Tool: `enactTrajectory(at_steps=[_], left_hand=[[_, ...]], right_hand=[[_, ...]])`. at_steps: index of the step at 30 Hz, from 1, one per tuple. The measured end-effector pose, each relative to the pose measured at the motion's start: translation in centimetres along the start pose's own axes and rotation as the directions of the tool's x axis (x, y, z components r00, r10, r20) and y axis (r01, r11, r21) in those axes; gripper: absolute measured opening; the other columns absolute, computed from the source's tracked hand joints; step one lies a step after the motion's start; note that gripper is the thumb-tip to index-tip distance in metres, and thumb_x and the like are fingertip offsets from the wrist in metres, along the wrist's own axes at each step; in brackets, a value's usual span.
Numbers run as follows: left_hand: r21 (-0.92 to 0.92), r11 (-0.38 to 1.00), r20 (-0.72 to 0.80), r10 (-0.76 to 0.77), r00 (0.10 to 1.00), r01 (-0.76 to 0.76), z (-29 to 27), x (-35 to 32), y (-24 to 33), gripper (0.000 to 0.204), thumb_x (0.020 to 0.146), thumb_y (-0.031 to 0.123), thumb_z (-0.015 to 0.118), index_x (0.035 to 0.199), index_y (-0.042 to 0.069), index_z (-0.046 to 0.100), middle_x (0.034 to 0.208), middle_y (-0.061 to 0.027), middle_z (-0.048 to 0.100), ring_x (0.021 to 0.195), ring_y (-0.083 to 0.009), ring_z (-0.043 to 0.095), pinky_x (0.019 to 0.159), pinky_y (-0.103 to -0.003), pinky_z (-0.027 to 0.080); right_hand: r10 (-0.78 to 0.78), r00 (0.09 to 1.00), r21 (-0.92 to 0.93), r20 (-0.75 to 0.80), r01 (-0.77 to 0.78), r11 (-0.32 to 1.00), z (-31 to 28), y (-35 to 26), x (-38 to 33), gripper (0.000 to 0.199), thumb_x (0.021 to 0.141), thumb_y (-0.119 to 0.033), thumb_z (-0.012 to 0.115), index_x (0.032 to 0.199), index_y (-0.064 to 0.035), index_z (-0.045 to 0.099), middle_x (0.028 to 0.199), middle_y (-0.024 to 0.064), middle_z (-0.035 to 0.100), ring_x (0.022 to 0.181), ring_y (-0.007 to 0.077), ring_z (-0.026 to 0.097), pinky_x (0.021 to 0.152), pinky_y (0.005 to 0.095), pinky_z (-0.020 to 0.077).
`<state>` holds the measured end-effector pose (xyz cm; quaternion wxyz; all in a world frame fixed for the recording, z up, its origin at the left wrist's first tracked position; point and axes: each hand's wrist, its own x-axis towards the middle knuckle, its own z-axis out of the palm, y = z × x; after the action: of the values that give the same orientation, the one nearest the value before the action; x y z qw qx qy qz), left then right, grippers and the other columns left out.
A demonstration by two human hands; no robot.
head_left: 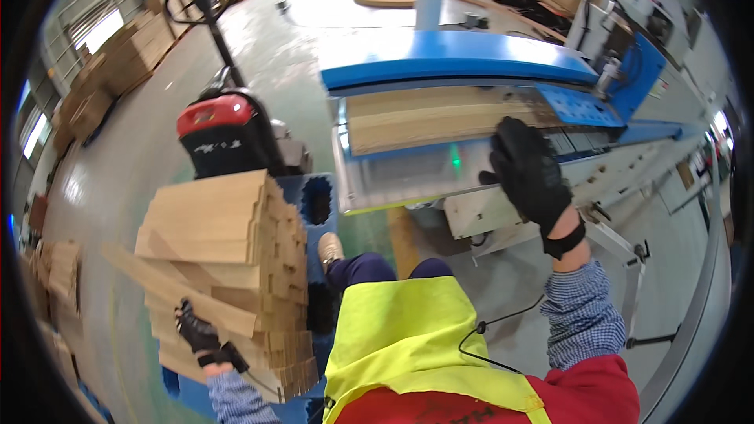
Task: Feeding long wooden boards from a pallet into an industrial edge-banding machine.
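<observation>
My left hand (pixel 198 331), in a black glove, is closed on the near edge of a long thin brown board (pixel 184 286). This board lies slantwise across a tall stack of brown boards (pixel 208 216), and its far end sticks out past the stack's left side. My right hand (pixel 528 173), also black-gloved, is over the front of a blue and white machine (pixel 455 59). Its thumb stands apart from the fingers, which reach toward long wooden strips (pixel 440 114) lying under the blue cover. The glove hides what its fingertips touch. A green light spot shows on the machine's front plate (pixel 400 177).
The stack stands on a blue pallet (pixel 318 239), with a red and black pallet truck (pixel 224 126) behind it. More brown stacks (pixel 118 71) line the left wall. A metal frame with a handle (pixel 628 255) projects at the machine's right front.
</observation>
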<state>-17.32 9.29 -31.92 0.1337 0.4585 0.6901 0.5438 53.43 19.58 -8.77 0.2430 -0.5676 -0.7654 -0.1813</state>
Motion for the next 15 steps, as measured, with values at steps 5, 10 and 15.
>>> enactTrajectory(at_steps=[5, 10, 15], left_hand=[[-0.209, 0.959, -0.234, 0.139, 0.962, -0.19, 2.4, 0.3, 14.2, 0.025, 0.102, 0.016, 0.059, 0.12, -0.001, 0.062, 0.102, -0.0035, 0.067, 0.088, -0.0152, 0.061, 0.081, -0.029, 0.054], [0.19, 0.959, -0.073, 0.229, 0.971, -0.212, 2.0, 2.0, 17.2, 0.028, 0.1, 0.01, 0.06, 0.125, -0.005, 0.062, 0.111, -0.0103, 0.068, 0.095, -0.0158, 0.062, 0.083, -0.03, 0.05], [0.062, 0.954, -0.06, 0.295, 0.953, -0.292, 4.3, 2.1, 17.3, 0.031, 0.1, 0.005, 0.059, 0.128, -0.007, 0.06, 0.119, -0.013, 0.068, 0.099, -0.0177, 0.062, 0.086, -0.029, 0.05]], right_hand=[[0.081, 0.997, 0.108, 0.013, -0.082, 0.991, -2.5, -1.3, 0.8, 0.043, 0.088, -0.028, 0.07, 0.116, 0.0032, 0.061, 0.115, 0.0214, 0.064, 0.108, 0.0402, 0.061, 0.098, 0.0459, 0.0465], [-0.045, 0.99, 0.026, -0.131, 0.049, 0.998, -1.4, -0.4, -0.2, 0.043, 0.09, -0.033, 0.068, 0.118, -0.0008, 0.062, 0.122, 0.0215, 0.062, 0.119, 0.0374, 0.057, 0.107, 0.0522, 0.0392], [0.033, 0.996, 0.076, -0.086, -0.027, 0.997, -1.1, 0.1, -0.3, 0.038, 0.092, -0.035, 0.064, 0.117, -0.0061, 0.065, 0.128, 0.0172, 0.062, 0.125, 0.0337, 0.055, 0.112, 0.0519, 0.0339]])
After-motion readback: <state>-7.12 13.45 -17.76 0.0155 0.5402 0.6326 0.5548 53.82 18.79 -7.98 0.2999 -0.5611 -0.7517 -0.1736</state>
